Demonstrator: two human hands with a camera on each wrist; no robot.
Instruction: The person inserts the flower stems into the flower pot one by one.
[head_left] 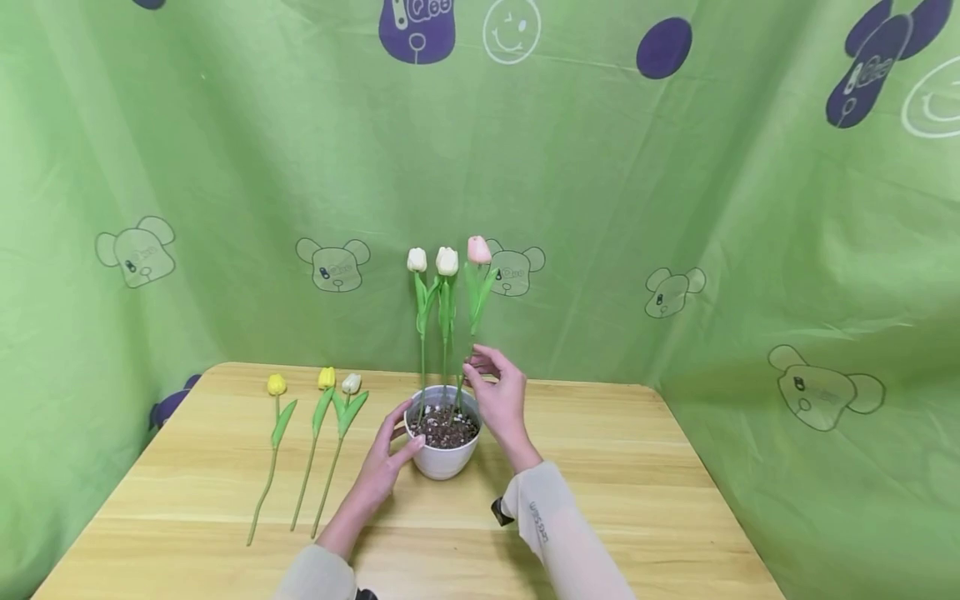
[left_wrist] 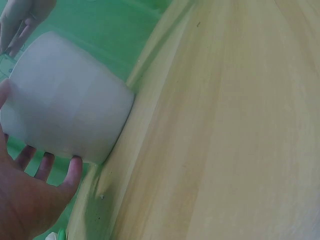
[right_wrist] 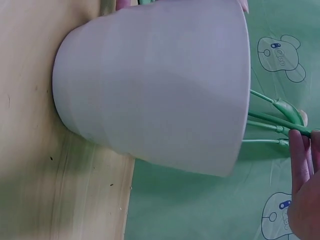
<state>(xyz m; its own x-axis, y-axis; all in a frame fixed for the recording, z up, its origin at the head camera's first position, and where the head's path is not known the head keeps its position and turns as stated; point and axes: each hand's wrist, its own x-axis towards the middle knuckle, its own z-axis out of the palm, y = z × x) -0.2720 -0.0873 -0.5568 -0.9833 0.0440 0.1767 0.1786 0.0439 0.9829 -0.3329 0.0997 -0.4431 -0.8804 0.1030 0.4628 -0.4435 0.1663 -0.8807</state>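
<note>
Lettering (head_left: 431, 10) starting with Q on green curtain (head_left: 585, 208), unclear print (head_left: 538, 522) on right sleeve (head_left: 573, 542)

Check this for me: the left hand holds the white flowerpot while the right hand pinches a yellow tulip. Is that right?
One colour is wrong: the head view shows the right hand pinching a pink tulip, not a yellow one. The left hand does hold the white flowerpot.

1. From my station I see 1 white pot (head_left: 442, 463), upright on the table (head_left: 607, 467), holding dark, white-flecked soil (head_left: 442, 435).
2. I see 1 pink tulip (head_left: 475, 312), green-leaved, leaning slightly right, its stem running down inside the rim.
</note>
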